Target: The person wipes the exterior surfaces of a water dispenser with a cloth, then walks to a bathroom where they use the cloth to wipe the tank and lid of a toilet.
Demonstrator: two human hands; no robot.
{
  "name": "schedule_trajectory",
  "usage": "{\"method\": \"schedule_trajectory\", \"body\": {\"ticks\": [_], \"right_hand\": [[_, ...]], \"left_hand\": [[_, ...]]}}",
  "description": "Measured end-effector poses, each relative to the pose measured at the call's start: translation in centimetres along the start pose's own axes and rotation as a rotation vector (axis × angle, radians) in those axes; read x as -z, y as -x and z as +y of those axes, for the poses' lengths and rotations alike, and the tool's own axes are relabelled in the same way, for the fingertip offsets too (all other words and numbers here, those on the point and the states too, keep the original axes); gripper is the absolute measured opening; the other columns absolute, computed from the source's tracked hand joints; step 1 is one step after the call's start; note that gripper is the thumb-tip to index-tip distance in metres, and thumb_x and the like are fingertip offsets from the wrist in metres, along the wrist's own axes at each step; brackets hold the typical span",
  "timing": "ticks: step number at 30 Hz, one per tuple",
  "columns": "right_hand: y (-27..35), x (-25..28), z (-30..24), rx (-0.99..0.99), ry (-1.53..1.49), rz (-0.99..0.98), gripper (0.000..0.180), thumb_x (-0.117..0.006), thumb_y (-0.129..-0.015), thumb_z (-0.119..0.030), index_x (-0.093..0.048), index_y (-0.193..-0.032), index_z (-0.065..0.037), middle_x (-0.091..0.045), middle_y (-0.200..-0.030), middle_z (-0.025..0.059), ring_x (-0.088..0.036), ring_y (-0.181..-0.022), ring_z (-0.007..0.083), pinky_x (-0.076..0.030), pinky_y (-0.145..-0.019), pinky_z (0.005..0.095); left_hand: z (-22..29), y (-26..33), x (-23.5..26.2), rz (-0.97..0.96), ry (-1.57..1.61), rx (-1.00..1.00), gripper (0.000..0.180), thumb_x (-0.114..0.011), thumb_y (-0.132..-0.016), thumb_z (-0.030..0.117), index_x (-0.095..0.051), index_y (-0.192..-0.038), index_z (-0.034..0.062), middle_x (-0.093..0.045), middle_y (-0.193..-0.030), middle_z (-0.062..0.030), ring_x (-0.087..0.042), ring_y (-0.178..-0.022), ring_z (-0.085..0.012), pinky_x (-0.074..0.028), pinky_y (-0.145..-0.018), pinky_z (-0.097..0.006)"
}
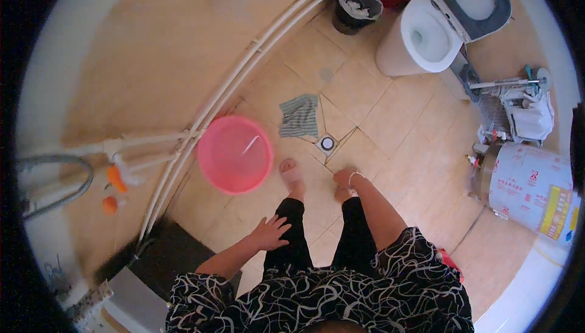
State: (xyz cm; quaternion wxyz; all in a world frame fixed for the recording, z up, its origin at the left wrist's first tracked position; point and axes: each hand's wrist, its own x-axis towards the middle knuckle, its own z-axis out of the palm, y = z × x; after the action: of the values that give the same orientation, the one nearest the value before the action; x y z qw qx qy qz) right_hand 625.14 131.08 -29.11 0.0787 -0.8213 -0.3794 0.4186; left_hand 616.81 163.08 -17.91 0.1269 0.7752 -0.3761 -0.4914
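My left hand (270,233) lies on my left thigh, its fingers spread and nothing held. Down by my right foot (345,193) is my right hand (345,176), with a bracelet at the wrist; its fingers are too small to make out, and so is anything in them. Ahead of that hand, a round drain (327,143) is set in the tiled floor. A grey-green striped cloth (299,115) lies spread beyond the drain, slightly wrinkled. To the left of my slippered left foot (290,173) stands a pink basin (234,155), with a thin pale streak inside it.
A white toilet (420,37) with its lid up stands at the far right, beside a black bin (355,10). White pipes (244,59) run along the left wall. On the right are a wrapped cylindrical tank (530,184) and a wire rack (495,110). A dark mat (170,257) lies near left.
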Motion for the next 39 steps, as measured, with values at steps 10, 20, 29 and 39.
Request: {"method": "schedule_trajectory", "body": {"ticks": [10,20,29,39], "right_hand": [[-13.0,-6.1,11.1,-0.01,-0.145,-0.118,0.024,-0.042,-0.077,-0.016,-0.054,-0.094,-0.005,-0.056,-0.094,0.0115,-0.052,-0.093,0.0266,-0.043,-0.076,0.0355],[-24.0,-10.9,17.0,-0.581,-0.432,-0.194,0.047,-0.042,-0.076,-0.027,-0.032,-0.123,-0.028,-0.01,-0.135,0.0108,-0.021,-0.121,0.0298,-0.029,-0.091,0.0456],[-29.1,-18.2,20.1,-0.592,-0.109,0.031,0.043,-0.038,-0.079,-0.024,-0.034,-0.122,-0.017,-0.02,-0.132,0.0074,-0.026,-0.119,0.0212,-0.02,-0.092,0.0491],[-18.7,-5.1,19.4,-0.478,-0.753,0.705,0.022,-0.047,-0.073,-0.017,-0.057,-0.086,-0.003,-0.059,-0.077,0.0133,-0.058,-0.072,0.0232,-0.045,-0.06,0.0328]], "left_hand": [[-4.4,-10.0,-0.5,0.206,0.134,-0.336,0.033,-0.048,-0.073,0.025,-0.051,-0.103,0.0101,-0.048,-0.112,-0.006,-0.037,-0.11,-0.0247,-0.02,-0.095,-0.045],[-7.8,-11.9,-0.2,0.286,0.046,-0.216,0.042,-0.052,-0.061,0.025,-0.053,-0.101,0.0111,-0.051,-0.108,-0.0026,-0.043,-0.104,-0.0186,-0.028,-0.088,-0.037],[-8.8,-13.1,0.6,0.354,-0.01,-0.195,0.041,-0.052,-0.06,0.026,-0.055,-0.099,0.0136,-0.05,-0.11,-0.0001,-0.045,-0.102,-0.017,-0.025,-0.09,-0.036],[-6.7,-12.1,1.5,0.226,0.103,-0.154,0.042,-0.051,-0.063,0.022,-0.051,-0.103,0.011,-0.047,-0.114,-0.0035,-0.04,-0.107,-0.0208,-0.022,-0.091,-0.04]]}}
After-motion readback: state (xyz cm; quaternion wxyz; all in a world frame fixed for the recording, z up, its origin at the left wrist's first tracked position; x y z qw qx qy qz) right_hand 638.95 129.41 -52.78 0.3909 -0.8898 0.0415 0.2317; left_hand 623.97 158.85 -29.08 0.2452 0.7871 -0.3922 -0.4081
